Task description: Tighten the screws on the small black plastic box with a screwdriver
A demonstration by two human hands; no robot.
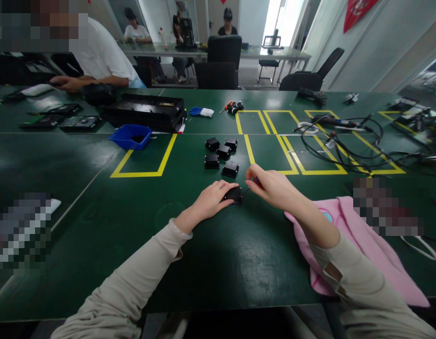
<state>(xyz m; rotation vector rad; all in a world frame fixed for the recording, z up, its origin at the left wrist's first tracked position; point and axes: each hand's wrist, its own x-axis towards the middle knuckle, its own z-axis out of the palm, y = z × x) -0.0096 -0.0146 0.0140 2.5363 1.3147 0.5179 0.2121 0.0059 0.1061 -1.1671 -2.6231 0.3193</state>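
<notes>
L hand [211, 199] closed firmly on 1 box [233, 194], R hand [269, 185] pinched thin tool [248, 189] beside it; prob. mid-job, 5 more boxes [224, 152] lay beyond, status unclear.

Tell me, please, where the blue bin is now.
In the head view, the blue bin sits left of the small black boxes, in front of the large black case.

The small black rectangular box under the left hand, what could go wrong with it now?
The thin, dark-handled tool in the right hand points towards the small black rectangular box, so a slip might poke the left hand.
The box could slide on the shiny green table if that hold loosens.
Pushed away from the person, it might bump the nearest loose black box.
</notes>
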